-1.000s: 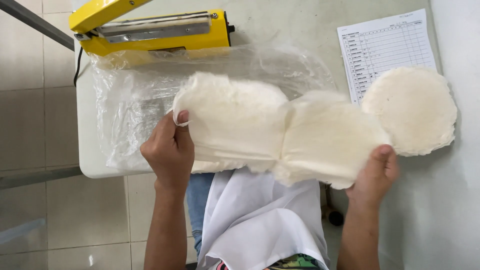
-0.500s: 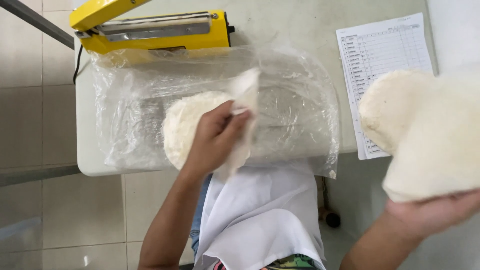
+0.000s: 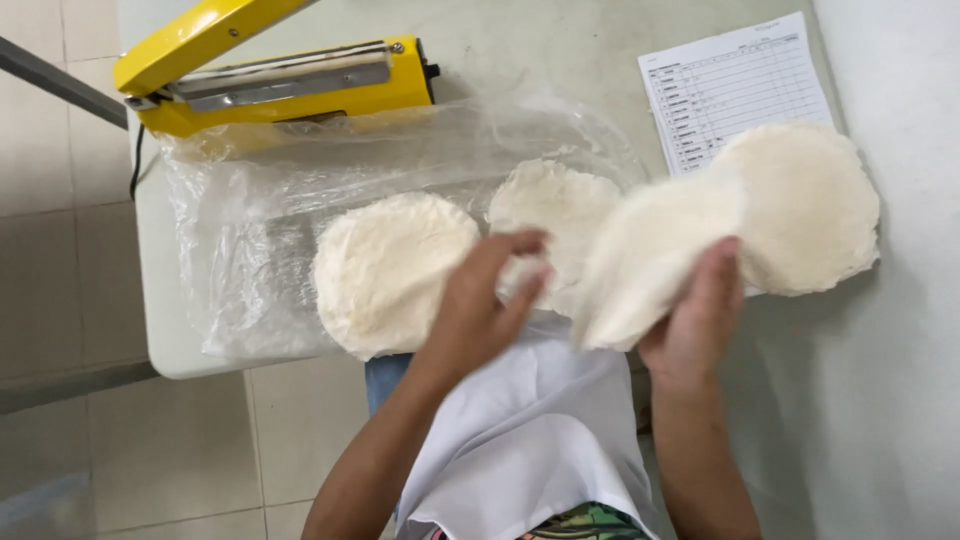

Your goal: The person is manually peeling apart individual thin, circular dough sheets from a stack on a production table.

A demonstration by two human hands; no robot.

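Our right hand (image 3: 695,320) is pinching a floppy, off-white flatbread (image 3: 650,255) from below, lifted above the table's (image 3: 520,50) near edge with its rim ragged and motion-blurred. Left hand (image 3: 480,300) hangs loosely open and empty between two more pale rounds (image 3: 395,270) lying on the clear plastic (image 3: 240,240); another round (image 3: 805,205) sits beside the paper (image 3: 735,85).

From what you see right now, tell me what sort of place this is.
Probably a small food-packing station. A yellow heat sealer sits on a white table, flat round white breads lie on clear plastic bags, and a printed tally sheet lies nearby.
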